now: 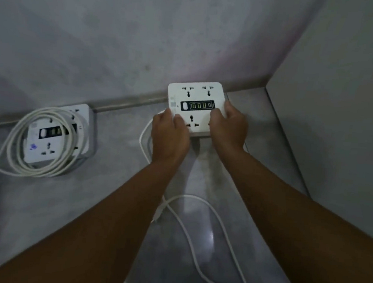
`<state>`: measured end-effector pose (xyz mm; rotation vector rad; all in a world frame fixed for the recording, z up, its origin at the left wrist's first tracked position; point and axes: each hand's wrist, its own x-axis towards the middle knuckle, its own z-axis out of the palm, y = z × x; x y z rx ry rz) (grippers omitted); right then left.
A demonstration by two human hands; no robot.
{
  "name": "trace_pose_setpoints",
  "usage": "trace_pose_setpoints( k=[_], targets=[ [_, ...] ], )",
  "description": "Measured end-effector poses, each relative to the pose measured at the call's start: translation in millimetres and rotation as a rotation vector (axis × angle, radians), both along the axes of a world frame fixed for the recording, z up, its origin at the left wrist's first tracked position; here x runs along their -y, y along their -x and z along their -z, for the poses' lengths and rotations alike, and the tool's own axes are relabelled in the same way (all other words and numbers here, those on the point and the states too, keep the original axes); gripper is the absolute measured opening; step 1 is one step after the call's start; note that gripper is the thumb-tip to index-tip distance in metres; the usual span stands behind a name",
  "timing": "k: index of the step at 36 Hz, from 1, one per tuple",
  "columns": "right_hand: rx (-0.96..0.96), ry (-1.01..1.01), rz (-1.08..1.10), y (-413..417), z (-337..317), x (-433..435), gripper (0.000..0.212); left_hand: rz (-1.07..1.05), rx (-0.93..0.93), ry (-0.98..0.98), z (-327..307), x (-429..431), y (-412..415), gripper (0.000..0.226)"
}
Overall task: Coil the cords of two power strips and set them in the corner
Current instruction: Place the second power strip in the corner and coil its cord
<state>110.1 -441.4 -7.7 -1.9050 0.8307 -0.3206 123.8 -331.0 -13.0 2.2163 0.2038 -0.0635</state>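
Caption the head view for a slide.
Both hands hold one power strip, cord loose; the other strip lies coiled.

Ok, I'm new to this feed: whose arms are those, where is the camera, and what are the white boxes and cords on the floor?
There is one picture, from a camera worn on a person's head, looking down at their own bare arms; no robot is involved. The left hand and right hand together hold a square white power strip with a black switch panel, near the corner where two grey walls meet. Its white cord trails loose over the shiny grey floor toward the camera, not yet coiled. Further left, by the wall, a second white power strip lies with its white cord already looped in a coil over and around it.
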Motion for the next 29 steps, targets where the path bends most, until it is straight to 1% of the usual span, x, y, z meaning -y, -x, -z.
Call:
trace_pose_setpoints(
  k=[1,2,4,5,9,11,13,16,17,19,21,24,26,29],
  targets=[
    [-0.020,0.003,-0.014,-4.8,1.5,2.3,0.024,0.003,-0.014,0.016,2.2,0.0,-3.8,0.033],
    [-0.036,0.003,-0.030,-9.0,3.2,3.8,0.025,0.007,-0.032,0.033,3.9,0.2,-7.0,0.034],
    [-0.075,0.002,-0.060,-14.8,5.3,7.0,0.040,0.024,-0.076,0.051,7.8,1.2,-11.6,0.035],
    [-0.090,-0.002,-0.070,-16.3,5.2,9.0,0.044,0.035,-0.094,0.045,9.7,1.9,-12.7,0.035],
    [-0.104,-0.028,-0.151,-16.5,10.0,18.1,0.027,0.091,-0.123,0.032,17.2,1.1,-11.6,0.035],
    [-0.115,-0.030,-0.182,-14.3,14.4,21.6,0.030,0.123,-0.115,0.031,20.6,-1.0,-9.4,0.037],
    [-0.125,-0.007,-0.224,-11.0,18.7,24.2,0.036,0.163,-0.093,0.015,23.8,-4.6,-7.6,0.044],
    [-0.100,0.157,-0.332,-5.8,26.1,24.7,0.030,0.249,-0.037,-0.049,27.2,-11.6,-4.4,0.053],
    [-0.091,0.225,-0.373,-3.5,29.9,24.4,0.035,0.282,0.024,-0.087,29.1,-14.4,-3.2,0.059],
    [-0.083,0.366,-0.470,3.6,38.7,22.7,0.055,0.347,0.152,-0.194,31.2,-19.4,-1.0,0.066],
    [-0.041,0.504,-0.554,12.9,46.7,19.4,0.062,0.435,0.231,-0.293,33.1,-23.8,-1.8,0.069],
    [-0.043,0.626,-0.679,23.2,54.9,14.9,0.061,0.593,0.252,-0.430,39.2,-27.0,-6.9,0.071],
    [-0.100,0.699,-0.748,21.3,58.2,15.4,0.064,0.655,0.243,-0.501,46.5,-28.2,-12.0,0.068],
    [-0.195,0.738,-0.824,11.4,56.1,22.4,0.072,0.706,0.220,-0.555,53.3,-30.4,-17.9,0.065]
  ],
)
